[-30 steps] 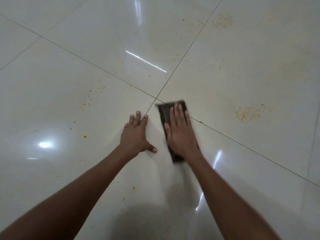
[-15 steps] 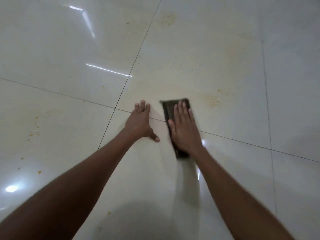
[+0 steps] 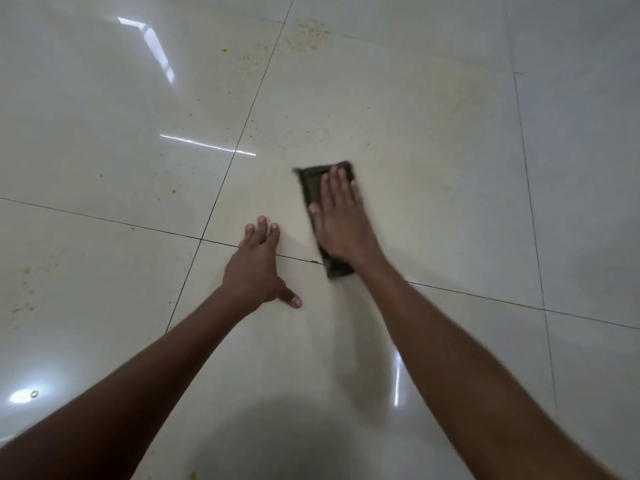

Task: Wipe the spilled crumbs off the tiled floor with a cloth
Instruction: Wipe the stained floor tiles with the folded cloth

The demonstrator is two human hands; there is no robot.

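A dark folded cloth (image 3: 311, 181) lies flat on the glossy cream tiled floor (image 3: 433, 174). My right hand (image 3: 341, 220) presses on it with straight fingers, covering most of it; the cloth's far end and near corner show. My left hand (image 3: 258, 268) rests flat on the floor to the cloth's left, thumb spread, across a grout line. Small orange crumbs (image 3: 308, 32) lie scattered on the far tile. More crumbs (image 3: 224, 50) dot the upper left tile, and faint ones (image 3: 24, 308) lie at the far left.
Dark grout lines cross the floor; one joint (image 3: 201, 239) sits just left of my left hand. Bright light reflections (image 3: 207, 145) streak the upper left tile. My shadow falls on the tile near the bottom centre.
My right hand has pushed the cloth forward, away from me and past the grout line. My left hand stays planted. The view has shifted, bringing the far crumbs closer.
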